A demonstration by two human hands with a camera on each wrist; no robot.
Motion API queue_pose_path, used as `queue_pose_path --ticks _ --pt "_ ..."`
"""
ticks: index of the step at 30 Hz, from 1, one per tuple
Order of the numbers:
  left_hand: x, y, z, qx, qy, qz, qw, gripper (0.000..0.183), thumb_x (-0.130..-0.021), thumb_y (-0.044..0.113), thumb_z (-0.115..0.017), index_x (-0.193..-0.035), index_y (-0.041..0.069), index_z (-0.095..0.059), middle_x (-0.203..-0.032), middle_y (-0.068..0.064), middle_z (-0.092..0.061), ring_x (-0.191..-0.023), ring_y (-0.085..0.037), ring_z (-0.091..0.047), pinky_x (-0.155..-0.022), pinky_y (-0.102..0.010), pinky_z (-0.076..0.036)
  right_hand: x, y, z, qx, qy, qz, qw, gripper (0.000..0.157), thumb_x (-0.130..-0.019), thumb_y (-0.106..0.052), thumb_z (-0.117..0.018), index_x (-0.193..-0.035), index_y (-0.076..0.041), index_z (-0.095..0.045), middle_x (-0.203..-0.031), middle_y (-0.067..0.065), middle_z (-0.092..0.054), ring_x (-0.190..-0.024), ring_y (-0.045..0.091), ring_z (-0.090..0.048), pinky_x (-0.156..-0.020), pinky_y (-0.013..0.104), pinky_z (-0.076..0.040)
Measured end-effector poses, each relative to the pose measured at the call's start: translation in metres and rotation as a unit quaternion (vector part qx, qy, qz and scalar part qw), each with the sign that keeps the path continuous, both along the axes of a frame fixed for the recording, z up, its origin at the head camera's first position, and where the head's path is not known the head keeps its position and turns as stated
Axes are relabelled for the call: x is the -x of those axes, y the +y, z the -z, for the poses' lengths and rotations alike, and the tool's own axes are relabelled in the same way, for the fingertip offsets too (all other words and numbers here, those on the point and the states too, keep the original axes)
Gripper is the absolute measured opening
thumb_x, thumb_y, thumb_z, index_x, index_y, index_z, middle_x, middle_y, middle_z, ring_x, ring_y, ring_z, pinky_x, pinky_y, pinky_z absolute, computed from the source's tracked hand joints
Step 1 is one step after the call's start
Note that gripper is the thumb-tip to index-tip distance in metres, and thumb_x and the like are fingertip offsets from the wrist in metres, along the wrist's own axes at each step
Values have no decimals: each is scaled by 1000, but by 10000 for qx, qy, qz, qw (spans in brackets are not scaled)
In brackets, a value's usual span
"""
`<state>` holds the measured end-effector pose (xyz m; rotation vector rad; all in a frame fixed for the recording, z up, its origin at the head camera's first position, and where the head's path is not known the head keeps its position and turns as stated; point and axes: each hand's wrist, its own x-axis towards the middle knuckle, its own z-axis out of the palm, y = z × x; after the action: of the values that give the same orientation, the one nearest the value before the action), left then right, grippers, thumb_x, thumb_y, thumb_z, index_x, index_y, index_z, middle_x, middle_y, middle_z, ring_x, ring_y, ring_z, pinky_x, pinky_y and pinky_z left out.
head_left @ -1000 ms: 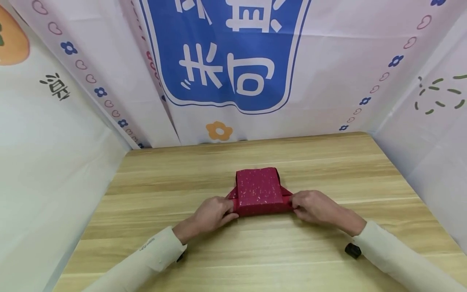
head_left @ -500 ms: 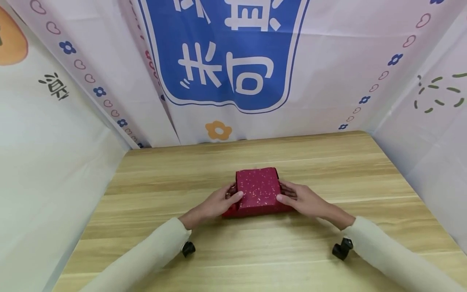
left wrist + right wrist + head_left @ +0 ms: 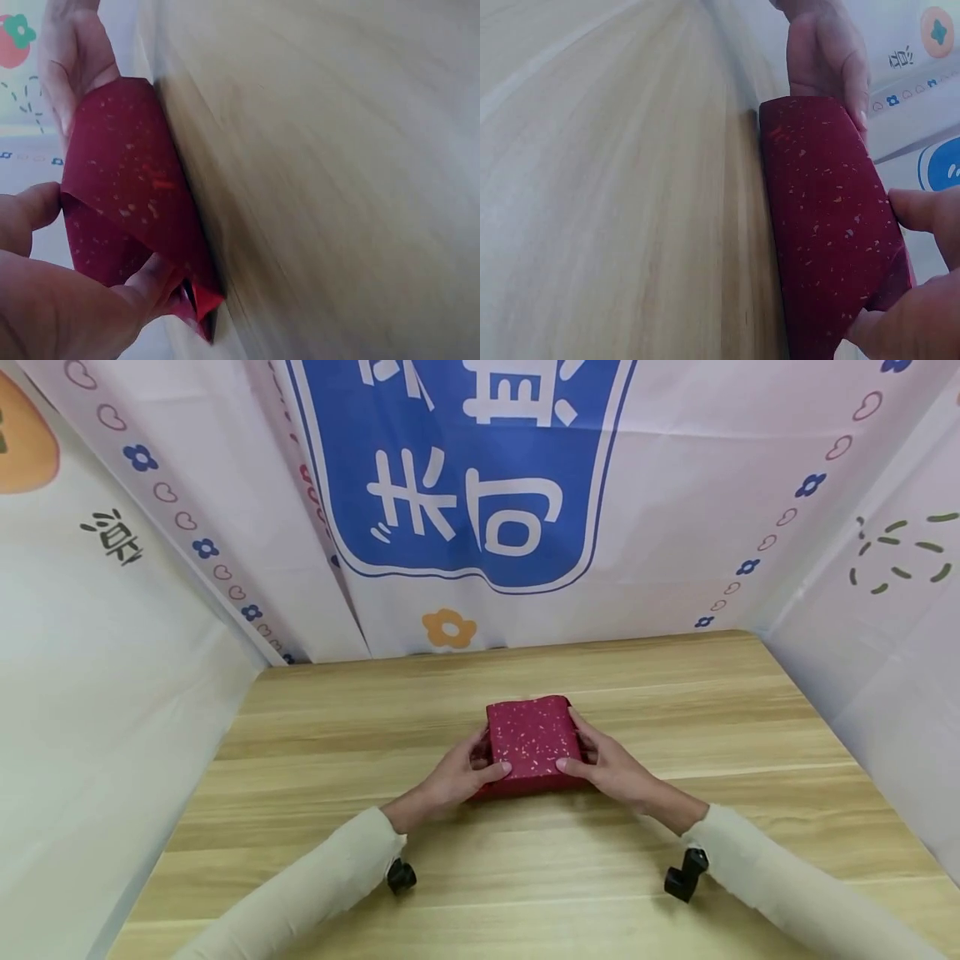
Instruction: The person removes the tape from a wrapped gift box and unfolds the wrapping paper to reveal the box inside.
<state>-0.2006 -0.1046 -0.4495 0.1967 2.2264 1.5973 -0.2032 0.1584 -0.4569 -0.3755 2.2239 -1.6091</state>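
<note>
A box wrapped in dark red paper with pale gold flecks (image 3: 534, 735) sits mid-table. My left hand (image 3: 459, 774) grips its left side, thumb on the top near the front edge and fingers along the end. On the opposite side my right hand (image 3: 611, 768) holds it the same way, its thumb on the front right part of the top. In the left wrist view, folded paper (image 3: 112, 236) shows at the left end, with a fingertip pressing into the fold and a loose red corner (image 3: 204, 300) sticking out low. The right wrist view shows a folded paper edge (image 3: 891, 281) beside the fingers.
The wood-grain table (image 3: 337, 727) extends around the box. White printed cloth stands behind it, with a blue sign (image 3: 465, 460), and more cloth hangs at both sides. Black devices (image 3: 686, 875) hang beneath the cream sleeves.
Both hands have let go of the low paper flaps at the ends and moved up and inward to grip the box's sides, thumbs on top. The box has shifted slightly away from me.
</note>
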Motion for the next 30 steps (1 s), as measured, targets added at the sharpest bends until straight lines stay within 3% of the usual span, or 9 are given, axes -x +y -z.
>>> queue_pose_path --ticks 6,11,15,17,20,23,27,30 --pt "-2 4 1 -419 47 -359 9985 97 -88 8 -73 -159 9 -8 -159 -21 -29 -136 -39 -46 -106 -43 -46 1 0 -2 257 -304 10 9992 103 -90 -17 -72 -159 -19 5 -162 24 -16 -144 43 -32 -112 46 -38" --pt "-6 6 1 -310 559 -32 9980 90 -87 5 -73 -158 11 -18 -155 -18 -38 -134 -37 -48 -104 -39 -49 4 1 -4 424 -387 -107 9983 110 -85 -13 -76 -159 -26 4 -162 20 -19 -145 41 -30 -114 50 -35" --pt "-9 6 1 -214 791 272 9963 100 -87 6 -74 -160 23 -8 -158 -15 -30 -137 -37 -44 -105 -40 -48 5 5 -3 574 -315 -232 9976 116 -82 -11 -79 -159 -33 5 -158 19 -26 -139 40 -37 -113 53 -36" --pt "-9 6 2 -230 800 245 9962 106 -85 7 -76 -160 28 -3 -159 -16 -28 -138 -37 -43 -106 -42 -47 5 6 -3 588 -285 -199 9977 119 -80 -11 -81 -158 -33 7 -157 19 -26 -138 40 -38 -112 52 -38" --pt "-4 4 5 -352 672 0 9971 110 -84 12 -78 -159 28 1 -156 -19 -31 -136 -37 -44 -107 -46 -46 4 8 -2 549 -191 14 9983 120 -81 -13 -81 -159 -28 8 -160 21 -23 -140 42 -36 -111 50 -40" --pt "3 0 8 -631 269 -292 9972 104 -86 18 -77 -159 22 -2 -152 -19 -37 -134 -36 -45 -105 -46 -47 4 11 -3 593 -123 298 9977 117 -82 -12 -80 -159 -22 6 -160 21 -23 -141 41 -35 -112 47 -40" --pt "12 -5 10 -1160 -251 -645 9908 88 -89 16 -73 -157 13 -18 -141 -14 -46 -123 -25 -52 -94 -37 -53 6 16 -7 776 -79 550 9954 106 -83 -13 -79 -160 -20 -6 -154 18 -32 -135 36 -40 -108 39 -43" --pt "17 -7 11 -1470 -392 -645 9863 75 -88 9 -72 -151 7 -32 -123 -11 -54 -104 -16 -56 -82 -27 -52 9 21 -10 912 -139 544 9942 95 -84 -14 -78 -158 -22 -19 -148 17 -38 -128 34 -45 -99 36 -50"
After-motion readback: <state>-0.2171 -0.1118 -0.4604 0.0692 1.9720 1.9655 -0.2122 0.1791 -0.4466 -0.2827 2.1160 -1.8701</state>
